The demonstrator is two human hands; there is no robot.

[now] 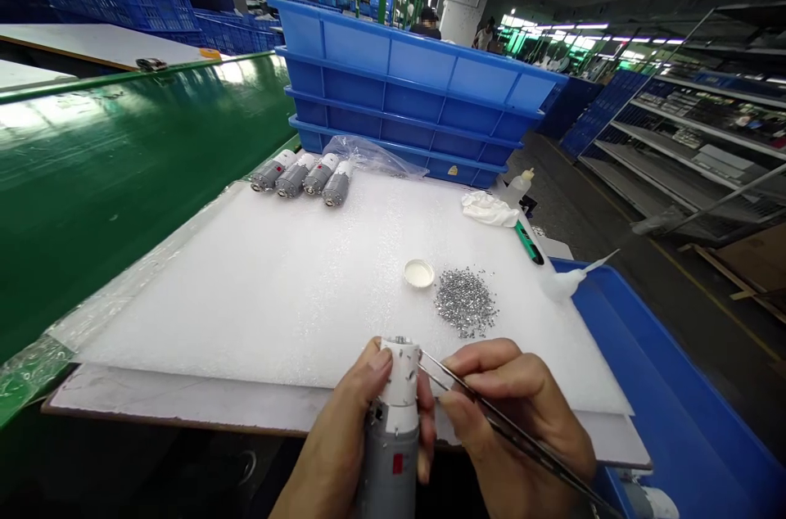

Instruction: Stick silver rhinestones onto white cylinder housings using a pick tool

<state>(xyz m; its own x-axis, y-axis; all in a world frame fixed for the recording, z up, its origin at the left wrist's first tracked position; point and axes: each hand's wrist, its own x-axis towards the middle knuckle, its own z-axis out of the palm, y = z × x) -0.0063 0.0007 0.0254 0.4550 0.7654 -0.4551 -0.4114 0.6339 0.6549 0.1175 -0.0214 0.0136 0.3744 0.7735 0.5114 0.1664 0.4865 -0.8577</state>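
Observation:
My left hand [344,421] is closed around a white-and-grey cylindrical model [393,441], held upright at the near edge of the work board. Small metal bits stud its white upper part, and a red mark shows on the grey lower part. Between the thumb and fingers of my right hand [521,412] is a pair of metal tweezers [500,417]. Their tips meet or nearly meet the right side of the white part; whether they grip a bit is too small to tell. Beyond the hands lie a pile of small silvery metal pieces [465,303] and a round white lid [418,274].
Several similar cylinders [305,173] lie at the back left beside a clear plastic bag [374,155]. Stacked blue crates [405,93] stand behind. A white cloth [490,209], a green-handled tool [529,243] and a dropper bottle [521,185] are at right. A green conveyor [147,142] runs along the left.

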